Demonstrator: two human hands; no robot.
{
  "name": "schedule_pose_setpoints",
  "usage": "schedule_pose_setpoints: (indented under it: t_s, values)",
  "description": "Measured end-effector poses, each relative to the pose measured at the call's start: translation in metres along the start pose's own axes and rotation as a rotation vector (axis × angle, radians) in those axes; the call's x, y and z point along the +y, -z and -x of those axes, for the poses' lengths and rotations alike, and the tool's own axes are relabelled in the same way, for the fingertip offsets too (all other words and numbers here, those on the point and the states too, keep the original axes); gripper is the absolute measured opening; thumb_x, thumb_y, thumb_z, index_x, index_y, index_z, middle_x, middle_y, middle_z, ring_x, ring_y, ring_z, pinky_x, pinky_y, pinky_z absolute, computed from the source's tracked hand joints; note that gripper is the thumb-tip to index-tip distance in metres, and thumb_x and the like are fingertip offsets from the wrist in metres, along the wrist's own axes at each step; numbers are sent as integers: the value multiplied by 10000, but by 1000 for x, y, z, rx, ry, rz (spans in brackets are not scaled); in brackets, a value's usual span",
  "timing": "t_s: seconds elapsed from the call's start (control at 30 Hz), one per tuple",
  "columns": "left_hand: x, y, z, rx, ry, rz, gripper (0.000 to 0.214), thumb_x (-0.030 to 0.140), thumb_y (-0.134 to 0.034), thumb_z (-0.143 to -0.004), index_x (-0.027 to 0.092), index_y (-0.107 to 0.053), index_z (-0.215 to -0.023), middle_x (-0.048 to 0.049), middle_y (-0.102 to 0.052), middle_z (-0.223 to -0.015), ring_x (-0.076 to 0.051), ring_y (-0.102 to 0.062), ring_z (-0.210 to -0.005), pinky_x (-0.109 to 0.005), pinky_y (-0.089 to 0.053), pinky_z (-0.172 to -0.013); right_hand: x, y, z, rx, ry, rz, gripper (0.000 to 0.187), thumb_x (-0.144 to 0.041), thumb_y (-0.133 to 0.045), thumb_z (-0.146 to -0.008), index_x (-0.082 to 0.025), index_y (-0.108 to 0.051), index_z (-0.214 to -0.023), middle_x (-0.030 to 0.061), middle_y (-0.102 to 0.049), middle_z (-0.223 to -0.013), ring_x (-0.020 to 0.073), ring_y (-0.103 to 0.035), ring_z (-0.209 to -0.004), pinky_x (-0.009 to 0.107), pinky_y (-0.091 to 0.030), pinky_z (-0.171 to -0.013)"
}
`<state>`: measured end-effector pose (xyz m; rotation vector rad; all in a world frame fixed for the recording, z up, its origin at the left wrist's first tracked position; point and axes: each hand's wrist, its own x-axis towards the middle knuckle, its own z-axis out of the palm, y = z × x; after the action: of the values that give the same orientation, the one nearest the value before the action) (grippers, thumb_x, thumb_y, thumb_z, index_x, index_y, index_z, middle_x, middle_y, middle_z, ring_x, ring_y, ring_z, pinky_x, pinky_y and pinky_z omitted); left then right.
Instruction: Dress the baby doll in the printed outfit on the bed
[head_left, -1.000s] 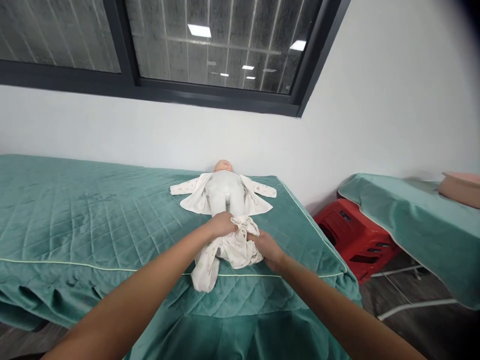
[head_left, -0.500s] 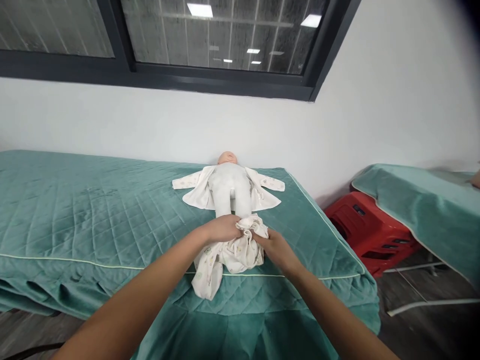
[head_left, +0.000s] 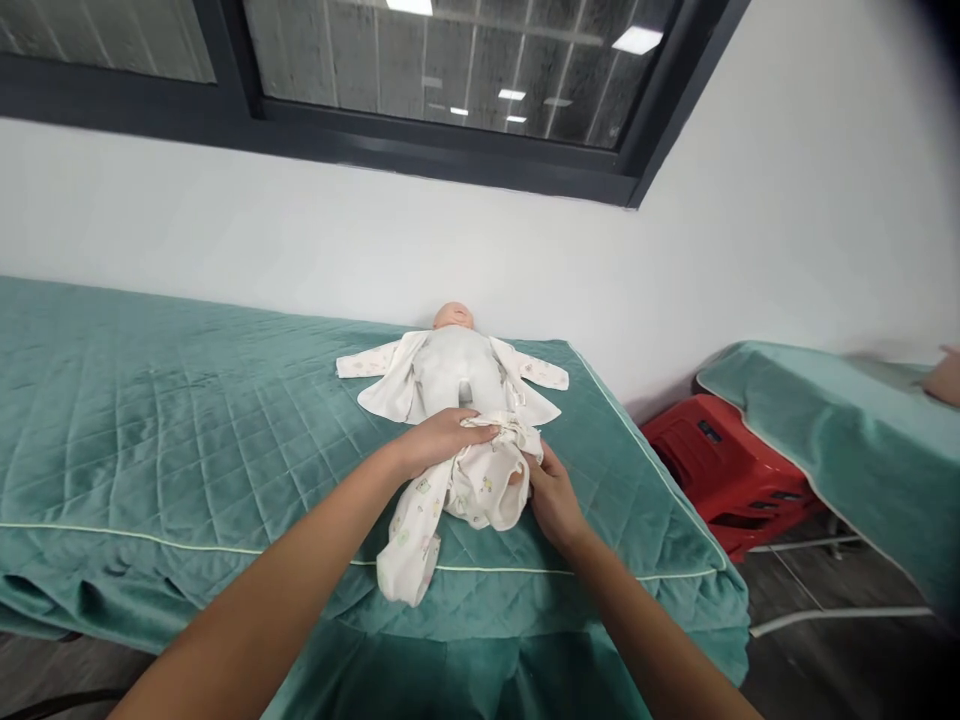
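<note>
A baby doll [head_left: 457,365] lies on its back on a green quilted bed [head_left: 187,430], head toward the wall, with an open white jacket [head_left: 390,385] spread under it. White printed baby trousers [head_left: 457,495] are bunched at the doll's lower body. My left hand [head_left: 439,440] grips the trousers' waistband from the left. My right hand [head_left: 551,495] holds the bunched cloth from the right. One trouser leg trails toward the bed's front edge.
A red plastic stool [head_left: 720,470] lies on the floor right of the bed. A second green-covered table [head_left: 825,430] stands at the far right, with another person's hand [head_left: 946,378] at its edge. A white wall and dark window frame are behind.
Both hands have drawn the bunched trousers farther up toward the doll's body, covering its legs. The view has shifted slightly.
</note>
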<state>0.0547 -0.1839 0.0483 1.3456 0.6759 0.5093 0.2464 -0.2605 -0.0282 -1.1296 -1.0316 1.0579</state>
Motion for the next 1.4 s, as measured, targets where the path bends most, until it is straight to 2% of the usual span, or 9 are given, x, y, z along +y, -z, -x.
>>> schedule_pose_setpoints:
  t_s: [0.1,0.27,0.4,0.6,0.73,0.9,1.07,1.27,1.4]
  values:
    - [3,3,-9,17,-45,-53,505,543,-732,-729,142,-702,-1034,-101,-731,-1028,-266,-650,-952,-324,-481,-784,-2,3,-12,29,73,119,464,-510,-663,-816,-229,-628,-1184,41,-678,-1186,244,-581,-1097,362,-443,-967]
    - [5,9,-27,155,-164,-306,511,595,-665,-751,130,-699,-958,-88,-717,-960,-250,-622,-902,-305,-442,-743,-4,2,-30,95,141,280,367,-521,-605,-836,-211,-650,-1028,28,-695,-1034,225,-585,-958,344,-450,-900]
    - [8,11,-44,194,-223,-495,499,609,-585,-794,127,-674,-884,-65,-688,-868,-210,-586,-792,-291,-398,-686,1,-1,-49,187,181,302,331,-504,-576,-843,-218,-626,-1002,29,-674,-1043,225,-572,-984,340,-446,-896]
    - [10,14,-59,375,-259,-594,416,556,-578,-805,143,-626,-797,-37,-652,-799,-207,-561,-790,-296,-367,-719,11,0,-80,205,206,295,310,-484,-559,-832,-217,-617,-978,18,-665,-977,220,-563,-948,340,-444,-873]
    - [0,22,-48,311,-273,-420,380,538,-614,-790,162,-581,-745,8,-576,-735,-168,-513,-730,-275,-339,-658,19,4,-89,219,216,282,253,-422,-577,-806,-214,-621,-944,14,-651,-948,215,-551,-923,340,-442,-857]
    - [-24,34,-33,217,-254,57,329,446,-733,-735,160,-595,-818,30,-538,-747,-114,-492,-689,-227,-360,-640,25,7,-90,201,211,249,255,-402,-618,-793,-220,-606,-972,13,-650,-943,205,-566,-892,333,-458,-822]
    - [-52,45,-39,258,-267,503,301,358,-785,-708,143,-598,-803,28,-539,-688,-85,-488,-595,-207,-400,-593,16,0,-77,160,221,208,284,-417,-658,-818,-224,-609,-1019,20,-646,-979,188,-585,-899,315,-458,-826]
    - [-66,54,-44,241,-296,692,266,319,-781,-724,132,-593,-737,32,-531,-621,-83,-513,-558,-206,-449,-579,0,-11,-65,207,275,296,237,-421,-591,-889,-224,-643,-1011,31,-651,-998,187,-577,-928,317,-444,-858]
    - [-68,56,-42,158,-352,742,310,316,-831,-646,127,-602,-733,26,-555,-615,-87,-542,-551,-194,-453,-543,-9,-18,-68,144,299,316,229,-410,-585,-900,-226,-640,-1024,38,-655,-1036,197,-581,-981,327,-433,-902]
